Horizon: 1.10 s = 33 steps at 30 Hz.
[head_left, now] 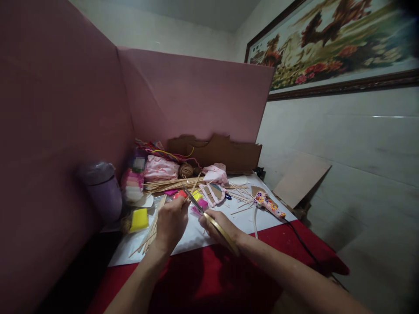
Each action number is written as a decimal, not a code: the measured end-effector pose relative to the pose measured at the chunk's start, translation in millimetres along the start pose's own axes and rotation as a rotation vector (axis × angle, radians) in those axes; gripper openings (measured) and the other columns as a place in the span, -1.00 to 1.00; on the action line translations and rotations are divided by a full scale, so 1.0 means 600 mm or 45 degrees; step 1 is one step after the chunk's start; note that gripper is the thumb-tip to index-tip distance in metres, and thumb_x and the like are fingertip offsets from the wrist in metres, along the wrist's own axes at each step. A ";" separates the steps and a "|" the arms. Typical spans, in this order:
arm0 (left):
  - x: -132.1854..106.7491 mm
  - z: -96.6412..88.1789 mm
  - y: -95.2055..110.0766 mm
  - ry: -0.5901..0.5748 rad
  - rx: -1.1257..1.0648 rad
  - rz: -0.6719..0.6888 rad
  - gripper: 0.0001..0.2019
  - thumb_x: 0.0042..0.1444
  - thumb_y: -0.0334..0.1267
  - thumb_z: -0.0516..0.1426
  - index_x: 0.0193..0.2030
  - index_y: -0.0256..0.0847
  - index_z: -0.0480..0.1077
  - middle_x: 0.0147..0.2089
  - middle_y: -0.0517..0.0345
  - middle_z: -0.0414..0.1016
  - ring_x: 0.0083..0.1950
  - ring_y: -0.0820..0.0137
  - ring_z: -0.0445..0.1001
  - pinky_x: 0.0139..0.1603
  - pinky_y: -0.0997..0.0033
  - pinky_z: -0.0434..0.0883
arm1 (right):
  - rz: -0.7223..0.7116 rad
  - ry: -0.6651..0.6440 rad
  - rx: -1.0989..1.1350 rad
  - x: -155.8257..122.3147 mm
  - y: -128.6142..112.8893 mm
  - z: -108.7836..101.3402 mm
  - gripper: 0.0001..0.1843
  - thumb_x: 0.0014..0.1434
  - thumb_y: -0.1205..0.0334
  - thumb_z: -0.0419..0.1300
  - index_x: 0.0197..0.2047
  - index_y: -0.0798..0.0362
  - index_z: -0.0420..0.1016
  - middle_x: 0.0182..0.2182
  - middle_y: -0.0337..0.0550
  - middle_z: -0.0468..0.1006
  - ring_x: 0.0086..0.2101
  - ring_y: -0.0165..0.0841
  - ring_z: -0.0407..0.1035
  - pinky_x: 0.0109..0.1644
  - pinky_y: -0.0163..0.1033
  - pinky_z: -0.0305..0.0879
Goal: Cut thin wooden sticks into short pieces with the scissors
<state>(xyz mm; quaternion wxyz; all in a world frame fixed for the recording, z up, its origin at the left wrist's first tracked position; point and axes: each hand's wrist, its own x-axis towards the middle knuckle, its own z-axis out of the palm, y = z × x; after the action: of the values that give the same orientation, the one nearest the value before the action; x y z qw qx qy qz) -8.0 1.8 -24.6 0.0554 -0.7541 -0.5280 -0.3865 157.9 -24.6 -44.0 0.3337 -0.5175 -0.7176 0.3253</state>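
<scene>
My right hand (218,224) is closed round the gold handles of a pair of scissors (224,233). The scissor blades point up and away to the left, just beside my left hand (173,220). That left hand is closed on a thin wooden stick (194,190), which shows above the fingers, close to the blades. Beyond the hands lie a red packet (179,194), a yellow packet (197,195) and a pink-edged cardboard piece (211,195). More loose sticks (153,224) lie on the white sheet by my left wrist.
A flowered glue gun (268,204) with a black cord lies at the right. A bundle of sticks (173,185), a twine ball (186,170) and pink cloth (162,168) sit behind. At left stand a purple container (104,194) and a yellow block (139,219). Red cloth (196,279) covers the front.
</scene>
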 end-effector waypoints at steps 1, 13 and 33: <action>0.001 -0.001 0.000 -0.017 -0.018 -0.012 -0.76 0.15 -0.27 -0.01 -0.51 -0.20 0.33 -0.57 0.13 0.38 -0.50 0.41 0.31 -0.45 0.45 0.04 | 0.005 -0.002 0.007 0.001 0.002 0.003 -0.53 0.12 -0.20 0.01 -0.44 0.08 0.31 -0.61 -0.25 0.34 -0.58 -0.45 0.19 -0.55 -0.37 0.04; 0.002 -0.018 0.009 -0.154 -0.066 -0.133 -0.74 0.17 -0.24 -0.04 -0.49 -0.19 0.35 -0.58 0.14 0.36 -0.52 0.43 0.24 -0.44 0.44 0.01 | 0.064 0.082 -0.341 -0.021 -0.030 -0.011 -0.50 0.03 -0.25 0.12 -0.30 0.06 0.37 -0.48 -0.21 0.43 -0.48 -0.40 0.24 -0.42 -0.34 0.02; 0.008 -0.017 -0.006 -0.232 -0.445 -0.209 -0.71 0.10 -0.18 0.01 -0.60 -0.21 0.21 -0.63 0.27 0.19 -0.54 0.49 0.10 -0.48 0.47 -0.01 | -0.076 0.204 -0.117 -0.013 0.001 0.014 -0.58 -0.06 -0.13 0.25 -0.48 0.08 0.30 -0.64 -0.37 0.22 -0.57 -0.51 0.08 -0.51 -0.39 -0.05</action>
<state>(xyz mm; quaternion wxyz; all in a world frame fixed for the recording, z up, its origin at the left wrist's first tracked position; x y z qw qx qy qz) -15.8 1.8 -15.3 -0.1559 -0.7387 -0.5153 -0.4055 153.5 -33.2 -50.2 0.3756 -0.5351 -0.7179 0.2393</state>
